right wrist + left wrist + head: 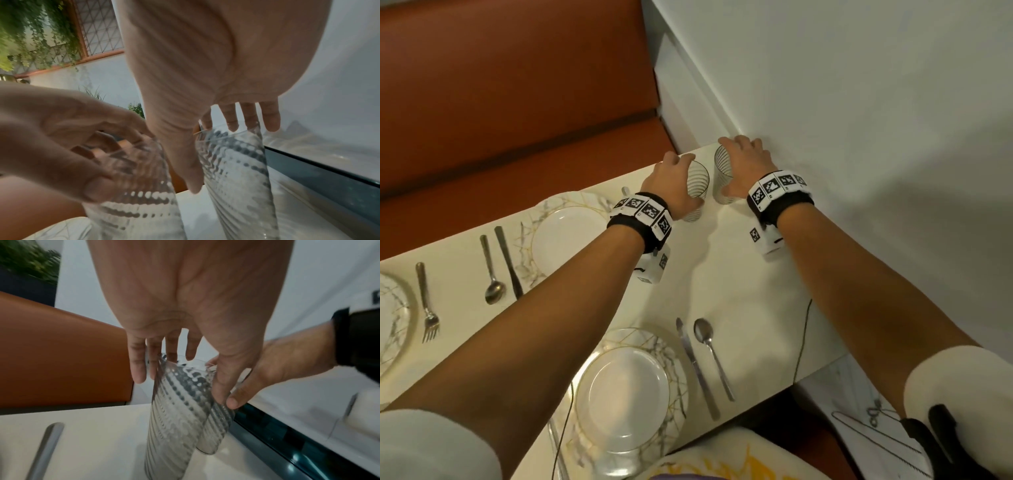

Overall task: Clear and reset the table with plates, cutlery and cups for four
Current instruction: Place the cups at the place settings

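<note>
1. Glasses come first in the head view: two clear ribbed tumblers stand upright and just beside each other at the far corner of the white worktop (739,274), against the wall. The left hand (671,185) curls around the left glass (697,192), and the right hand (744,164) curls around the right glass (722,178).
2. Same view, nearer the body than the hands: a marbled plate (626,394) with a knife (697,366) and a spoon (712,356) lies between the forearms. Left of the left wrist sits another plate (565,236) with a second knife (508,262) and second spoon (491,270) beside it, then a fork (428,305). An orange bench seat (517,102) runs beyond the worktop.
3. Left wrist view: the left hand's fingers (137,361) and thumb wrap the upper part of its glass (174,418), whose base rests on the worktop (92,443). The right hand (277,366) grips the other glass (216,426) just behind, touching or nearly touching the first.
4. Right wrist view: the right hand's fingers (269,116) and thumb clasp the rim end of its glass (236,178). To its left, the left hand (61,138) holds the other glass (139,186).
</note>
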`<action>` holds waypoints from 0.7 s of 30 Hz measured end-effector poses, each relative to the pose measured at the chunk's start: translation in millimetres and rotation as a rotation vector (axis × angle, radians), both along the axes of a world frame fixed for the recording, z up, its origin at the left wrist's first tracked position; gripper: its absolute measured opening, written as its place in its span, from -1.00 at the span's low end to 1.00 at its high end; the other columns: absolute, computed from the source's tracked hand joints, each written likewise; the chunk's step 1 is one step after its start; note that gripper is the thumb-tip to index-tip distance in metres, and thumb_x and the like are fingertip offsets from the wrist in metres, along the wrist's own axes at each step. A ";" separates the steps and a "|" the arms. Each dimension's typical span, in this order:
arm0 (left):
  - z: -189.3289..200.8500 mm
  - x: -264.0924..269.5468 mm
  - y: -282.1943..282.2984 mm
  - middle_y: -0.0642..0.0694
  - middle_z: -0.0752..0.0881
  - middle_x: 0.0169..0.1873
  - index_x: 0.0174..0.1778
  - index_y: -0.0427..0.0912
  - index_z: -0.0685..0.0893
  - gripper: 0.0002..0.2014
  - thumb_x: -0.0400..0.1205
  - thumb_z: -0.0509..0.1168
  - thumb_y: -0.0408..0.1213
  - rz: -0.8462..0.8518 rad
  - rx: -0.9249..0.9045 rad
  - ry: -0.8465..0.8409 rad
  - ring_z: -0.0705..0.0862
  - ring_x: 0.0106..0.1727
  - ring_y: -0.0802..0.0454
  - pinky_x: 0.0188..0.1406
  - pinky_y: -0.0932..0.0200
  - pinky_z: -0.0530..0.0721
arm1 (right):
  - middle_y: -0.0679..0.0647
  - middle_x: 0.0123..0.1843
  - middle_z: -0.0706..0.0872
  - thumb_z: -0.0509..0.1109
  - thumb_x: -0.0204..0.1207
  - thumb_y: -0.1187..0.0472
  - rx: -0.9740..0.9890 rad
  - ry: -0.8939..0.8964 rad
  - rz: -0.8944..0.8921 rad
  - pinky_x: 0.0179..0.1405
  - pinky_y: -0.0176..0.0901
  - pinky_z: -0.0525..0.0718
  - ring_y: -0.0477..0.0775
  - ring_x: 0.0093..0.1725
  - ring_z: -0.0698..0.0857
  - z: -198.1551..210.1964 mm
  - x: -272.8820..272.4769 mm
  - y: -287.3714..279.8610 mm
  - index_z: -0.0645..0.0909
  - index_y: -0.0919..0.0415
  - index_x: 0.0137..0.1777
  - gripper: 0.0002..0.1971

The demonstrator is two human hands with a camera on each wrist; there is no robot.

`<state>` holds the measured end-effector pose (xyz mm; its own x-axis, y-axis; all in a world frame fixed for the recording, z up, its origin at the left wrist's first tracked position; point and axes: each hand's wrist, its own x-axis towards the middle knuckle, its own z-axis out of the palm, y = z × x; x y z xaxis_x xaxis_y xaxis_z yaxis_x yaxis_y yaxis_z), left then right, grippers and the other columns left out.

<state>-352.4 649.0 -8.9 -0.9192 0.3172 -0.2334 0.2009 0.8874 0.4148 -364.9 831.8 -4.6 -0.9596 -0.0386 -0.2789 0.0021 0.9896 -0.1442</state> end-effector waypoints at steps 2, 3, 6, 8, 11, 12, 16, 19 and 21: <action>2.7 11.6 -19.2 -0.18 0.42 0.50 0.68 -0.03 0.34 -0.07 0.44 0.64 0.02 0.074 0.076 -0.008 0.54 0.48 -0.24 0.42 -0.24 0.63 | 0.25 0.61 0.34 0.64 0.32 0.10 -0.040 0.010 -0.040 0.47 0.29 0.42 0.38 0.55 0.33 0.5 4.0 -4.7 0.17 0.07 0.72 0.01; 5.1 17.9 -30.7 -0.17 0.42 0.47 0.66 -0.03 0.36 -0.08 0.42 0.65 0.03 0.118 0.131 -0.013 0.57 0.44 -0.22 0.43 -0.21 0.64 | 0.27 0.60 0.35 0.63 0.35 0.13 -0.055 0.017 -0.054 0.47 0.29 0.42 0.38 0.54 0.33 0.8 6.6 -7.0 0.17 0.10 0.71 -0.02; 13.7 40.1 -69.4 -0.14 0.41 0.42 0.60 -0.07 0.40 -0.12 0.42 0.66 0.00 0.233 0.262 -0.018 0.59 0.37 -0.14 0.39 -0.06 0.66 | 0.30 0.60 0.34 0.61 0.37 0.13 -0.072 0.023 -0.078 0.49 0.29 0.43 0.40 0.55 0.32 4.9 20.6 -19.6 0.20 0.14 0.69 -0.07; 16.8 57.9 -96.6 -0.12 0.39 0.42 0.60 -0.07 0.39 -0.14 0.43 0.67 -0.03 0.285 0.307 -0.021 0.58 0.37 -0.11 0.38 -0.05 0.68 | 0.31 0.61 0.32 0.61 0.39 0.09 -0.095 0.028 -0.089 0.52 0.28 0.41 0.41 0.58 0.30 8.1 35.2 -33.8 0.19 0.17 0.69 -0.07; 14.8 88.3 -137.3 -0.09 0.40 0.39 0.59 -0.03 0.40 -0.14 0.42 0.67 0.00 0.335 0.332 -0.011 0.60 0.36 -0.09 0.37 -0.11 0.71 | 0.29 0.56 0.34 0.59 0.43 0.05 -0.159 0.046 -0.089 0.51 0.27 0.39 0.42 0.54 0.32 14.8 63.6 -64.5 0.20 0.20 0.69 -0.10; 13.1 98.3 -150.9 -0.08 0.40 0.38 0.58 -0.01 0.40 -0.14 0.42 0.67 0.02 0.352 0.334 -0.008 0.61 0.35 -0.08 0.36 -0.12 0.71 | 0.29 0.55 0.34 0.58 0.43 0.03 -0.185 0.045 -0.083 0.50 0.27 0.40 0.41 0.52 0.33 15.5 73.4 -76.1 0.20 0.20 0.69 -0.10; 7.5 135.6 -199.6 -0.11 0.39 0.42 0.60 -0.01 0.38 -0.13 0.43 0.67 -0.01 0.393 0.338 -0.026 0.59 0.39 -0.09 0.43 -0.13 0.66 | 0.29 0.54 0.34 0.60 0.41 0.01 -0.226 0.027 -0.038 0.47 0.25 0.44 0.40 0.49 0.35 15.4 108.9 -123.0 0.21 0.20 0.67 -0.09; 4.7 161.6 -231.0 -0.13 0.40 0.44 0.63 -0.06 0.35 -0.09 0.43 0.67 -0.02 0.397 0.337 -0.033 0.59 0.40 -0.10 0.44 -0.13 0.65 | 0.29 0.54 0.33 0.61 0.41 0.00 -0.224 -0.002 -0.018 0.45 0.23 0.44 0.38 0.48 0.35 13.9 135.3 -156.3 0.21 0.19 0.68 -0.08; -0.4 168.9 -241.9 -0.14 0.41 0.44 0.64 -0.10 0.34 -0.07 0.42 0.68 0.00 0.404 0.324 -0.029 0.60 0.40 -0.10 0.43 -0.13 0.65 | 0.28 0.53 0.34 0.62 0.40 0.00 -0.214 -0.013 -0.030 0.44 0.22 0.45 0.37 0.48 0.35 10.6 142.9 -166.3 0.21 0.16 0.68 -0.07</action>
<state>-183.6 407.1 -9.3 -0.9778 -0.0010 -0.2094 -0.1467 0.7167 0.6818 -221.9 665.5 6.0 -0.9574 -0.0700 -0.2800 0.0342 0.9358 -0.3508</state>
